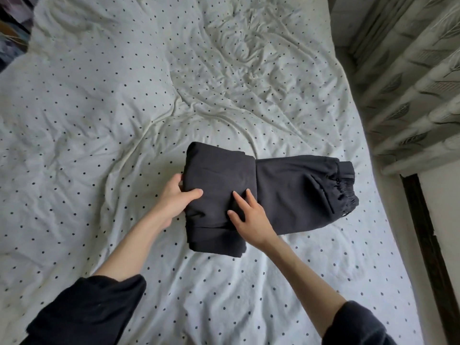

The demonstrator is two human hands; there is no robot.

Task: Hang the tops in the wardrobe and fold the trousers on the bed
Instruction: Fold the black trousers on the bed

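Far out beyond the left hand, at the upper left edge, a blurred pile of dark and pale stuff (11, 33) sits past the corner of the bed; what it is cannot be told. The bed (104, 115) itself carries a crumpled white cover with small dark dots, spreading under and all around both hands.

The left hand (175, 199) comes from a dark sleeve (84, 310) pushed up the forearm. It grips the left edge of the dark trousers (286, 192): the thumb lies on top of the cloth and the fingers curl round the folded edge, their tips hidden under it.

The trousers lie on the bed between and beneath the hands, partly folded. The legs are doubled over into a thick stack on the left, and the waist part reaches out to the right of the right hand, ending in a gathered elastic waistband (344, 185).

The right hand (249, 215) rests flat on top of the folded stack, fingers spread and fairly straight, pressing on the cloth just beside the left thumb. The two hands are near each other but not touching. Its dark sleeve (358, 327) shows at the bottom edge.

Well beyond the right hand, past the edge of the bed, hangs a pale curtain (410, 83) with a leaf pattern, and below it stands a dark upright strip (428, 250) like a frame
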